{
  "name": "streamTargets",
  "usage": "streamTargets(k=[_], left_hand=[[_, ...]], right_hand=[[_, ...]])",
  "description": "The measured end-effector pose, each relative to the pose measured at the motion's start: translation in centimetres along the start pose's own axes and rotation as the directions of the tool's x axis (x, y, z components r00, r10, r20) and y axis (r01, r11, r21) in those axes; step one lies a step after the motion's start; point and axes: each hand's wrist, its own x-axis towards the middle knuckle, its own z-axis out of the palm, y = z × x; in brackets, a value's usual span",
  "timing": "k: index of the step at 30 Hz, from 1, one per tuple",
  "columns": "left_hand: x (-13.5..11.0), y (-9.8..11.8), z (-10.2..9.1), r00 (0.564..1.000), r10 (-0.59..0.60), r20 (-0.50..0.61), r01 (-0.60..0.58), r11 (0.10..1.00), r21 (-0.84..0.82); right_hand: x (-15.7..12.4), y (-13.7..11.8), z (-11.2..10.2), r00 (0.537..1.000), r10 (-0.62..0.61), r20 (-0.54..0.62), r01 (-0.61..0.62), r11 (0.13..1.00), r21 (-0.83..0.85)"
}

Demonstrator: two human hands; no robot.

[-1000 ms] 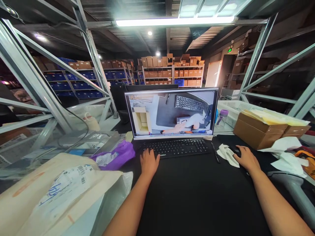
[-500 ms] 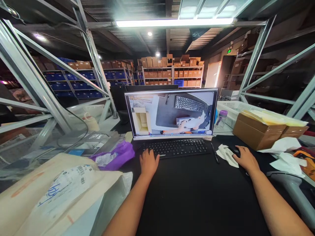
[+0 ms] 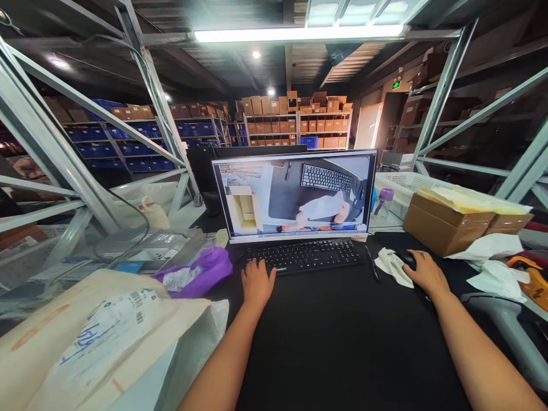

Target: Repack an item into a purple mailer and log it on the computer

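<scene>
My left hand (image 3: 257,281) lies flat on the black desk mat (image 3: 342,331), fingertips on the left end of the black keyboard (image 3: 306,254). My right hand (image 3: 424,273) is curled over a black mouse (image 3: 405,259), next to a crumpled white paper (image 3: 389,267) and a black pen (image 3: 371,261). Behind the keyboard a monitor (image 3: 294,193) plays an overhead video of a desk with a keyboard and hands handling a white sheet.
A beige mailer bag with a shipping label (image 3: 94,337) and a purple bag (image 3: 194,273) lie at the left. Brown cartons (image 3: 449,222), white papers (image 3: 492,262), a grey scanner handle (image 3: 505,325) and a bottle (image 3: 384,203) are at the right. Metal rack posts frame the desk.
Both hands stay where they were. The video on the monitor has moved on: a white sheet now covers the hands' area. The view shifted slightly.
</scene>
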Motion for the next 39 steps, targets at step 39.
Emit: streamTargets(k=[39], left_hand=[[0.01, 0.0, 0.0, 1.0, -0.004, 0.021, 0.004, 1.0, -0.004]], right_hand=[[0.29, 0.26, 0.53, 1.0, 0.007, -0.024, -0.007, 1.0, 0.017]])
